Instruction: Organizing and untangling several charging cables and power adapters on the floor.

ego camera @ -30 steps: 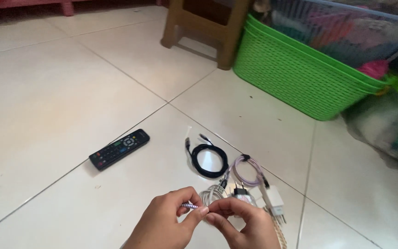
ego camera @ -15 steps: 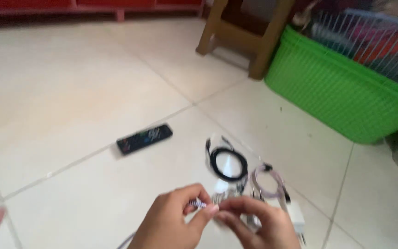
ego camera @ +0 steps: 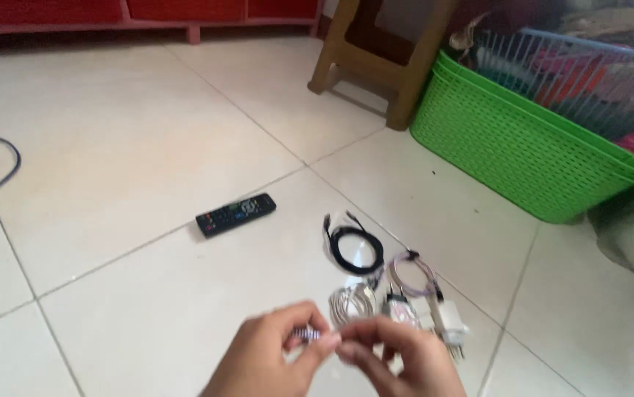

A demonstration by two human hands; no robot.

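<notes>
Both hands, left hand (ego camera: 269, 360) and right hand (ego camera: 398, 364), pinch a striped cable (ego camera: 304, 335); green basket (ego camera: 530, 158) holds clothes

Two hands, left hand (ego camera: 265, 360) and right hand (ego camera: 398, 364), pinch a striped cable end (ego camera: 306, 335) just below coiled cables (ego camera: 357, 250); a remote (ego camera: 235, 214) lies left of the coils.

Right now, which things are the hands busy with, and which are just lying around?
Busy with:
- left hand and right hand, pinching a striped cable between them

Lying around:
- remote
- black cable
- purple cable
- white cable
- white charger
- green basket
- stool
- floor
</notes>
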